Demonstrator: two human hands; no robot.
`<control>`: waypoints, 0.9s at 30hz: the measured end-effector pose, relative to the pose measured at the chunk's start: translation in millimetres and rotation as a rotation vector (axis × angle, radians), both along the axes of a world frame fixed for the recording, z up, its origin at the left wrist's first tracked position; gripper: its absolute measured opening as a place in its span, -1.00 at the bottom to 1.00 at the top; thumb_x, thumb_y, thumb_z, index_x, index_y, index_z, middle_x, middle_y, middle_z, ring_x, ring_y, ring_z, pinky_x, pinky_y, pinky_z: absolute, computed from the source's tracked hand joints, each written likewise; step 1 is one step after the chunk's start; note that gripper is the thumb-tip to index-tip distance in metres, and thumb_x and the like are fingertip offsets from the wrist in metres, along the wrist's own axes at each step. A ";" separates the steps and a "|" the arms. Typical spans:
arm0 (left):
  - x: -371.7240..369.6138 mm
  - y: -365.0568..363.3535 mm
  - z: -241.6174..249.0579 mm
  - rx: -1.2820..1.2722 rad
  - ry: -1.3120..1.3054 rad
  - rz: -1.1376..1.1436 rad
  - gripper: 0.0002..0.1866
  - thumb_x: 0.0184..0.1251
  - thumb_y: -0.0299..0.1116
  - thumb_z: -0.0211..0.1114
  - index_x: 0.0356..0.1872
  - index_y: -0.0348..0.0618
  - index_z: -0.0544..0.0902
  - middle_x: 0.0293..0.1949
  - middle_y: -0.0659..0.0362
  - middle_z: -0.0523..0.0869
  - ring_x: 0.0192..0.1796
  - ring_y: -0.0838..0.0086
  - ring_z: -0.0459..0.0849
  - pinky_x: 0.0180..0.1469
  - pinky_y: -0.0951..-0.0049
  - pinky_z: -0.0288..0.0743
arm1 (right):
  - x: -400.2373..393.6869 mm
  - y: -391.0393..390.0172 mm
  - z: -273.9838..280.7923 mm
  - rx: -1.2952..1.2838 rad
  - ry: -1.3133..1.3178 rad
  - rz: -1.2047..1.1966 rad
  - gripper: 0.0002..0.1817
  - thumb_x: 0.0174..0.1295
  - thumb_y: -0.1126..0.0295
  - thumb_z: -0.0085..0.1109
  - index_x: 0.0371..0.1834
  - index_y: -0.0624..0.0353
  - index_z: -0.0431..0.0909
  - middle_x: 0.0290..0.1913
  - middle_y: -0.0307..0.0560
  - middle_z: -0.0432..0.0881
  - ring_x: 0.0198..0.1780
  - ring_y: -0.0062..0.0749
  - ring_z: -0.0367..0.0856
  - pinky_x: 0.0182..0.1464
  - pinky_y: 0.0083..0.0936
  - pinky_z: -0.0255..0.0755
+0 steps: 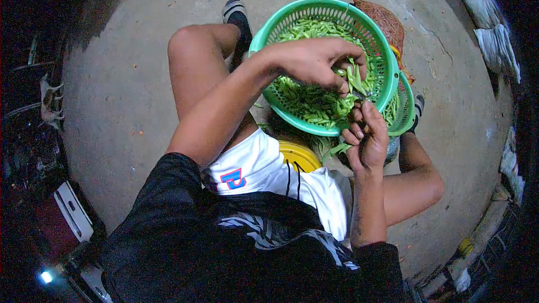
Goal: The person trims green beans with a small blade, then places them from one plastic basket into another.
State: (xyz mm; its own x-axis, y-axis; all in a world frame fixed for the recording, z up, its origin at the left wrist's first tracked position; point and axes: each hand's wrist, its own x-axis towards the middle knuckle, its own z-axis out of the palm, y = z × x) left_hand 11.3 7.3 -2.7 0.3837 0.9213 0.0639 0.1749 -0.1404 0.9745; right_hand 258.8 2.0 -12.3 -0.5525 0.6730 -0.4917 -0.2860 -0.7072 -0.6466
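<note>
My left hand reaches over a green plastic basket, its fingers curled around a few green bean pieces. Just below, at the basket's near rim, my right hand is closed, thumb raised. Between its thumb and fingers is what looks like a small knife, its dark blade meeting the beans; most of it is hidden. The basket holds a heap of cut green beans. A green strip hangs by the right hand's lower fingers.
A second green basket with more beans stands partly under the first, beside a reddish mesh sack. Something yellow and round is between my legs. A cat stands at the left edge. Whitish sacks lie at the right.
</note>
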 end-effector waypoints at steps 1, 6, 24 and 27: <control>1.2 -0.4 0.8 0.000 0.001 -0.005 -0.55 0.13 -0.48 0.46 0.09 -0.30 0.61 -0.14 0.09 0.77 -0.07 0.44 0.69 0.00 0.37 0.58 | -0.1 -0.1 0.1 -0.006 0.009 0.000 -0.76 0.51 0.26 0.17 0.00 0.23 0.57 -0.35 -0.33 0.48 -0.55 -0.79 0.20 -0.58 -0.77 0.07; 1.9 -0.3 1.1 -0.008 0.005 -0.009 -0.52 0.12 -0.47 0.46 0.11 -0.30 0.60 -0.17 0.10 0.75 -0.08 0.44 0.68 -0.01 0.38 0.57 | -0.4 -0.8 -1.6 -0.073 0.080 0.014 -0.78 0.53 0.27 0.15 -0.02 0.21 0.56 -0.36 -0.33 0.47 -0.55 -0.79 0.19 -0.58 -0.79 0.06; 3.3 -2.5 7.8 -0.086 -0.080 -0.030 -0.58 0.22 -0.60 0.39 0.13 -0.24 0.59 -0.01 0.16 0.69 0.06 0.51 0.67 0.10 0.43 0.60 | 1.1 -1.6 -4.2 -0.054 0.102 0.013 -0.84 0.53 0.30 0.15 -0.04 0.16 0.55 -0.32 -0.32 0.45 -0.51 -0.78 0.18 -0.56 -0.81 0.04; -19.4 4.2 4.5 -0.146 -0.200 0.103 -0.60 0.17 -0.61 0.37 0.08 -0.27 0.60 -0.11 0.15 0.75 -0.08 0.48 0.72 -0.11 0.44 0.59 | 3.5 -2.2 -4.4 -0.044 0.115 0.034 -0.84 0.53 0.30 0.15 -0.04 0.15 0.55 -0.32 -0.32 0.46 -0.51 -0.78 0.18 -0.56 -0.81 0.05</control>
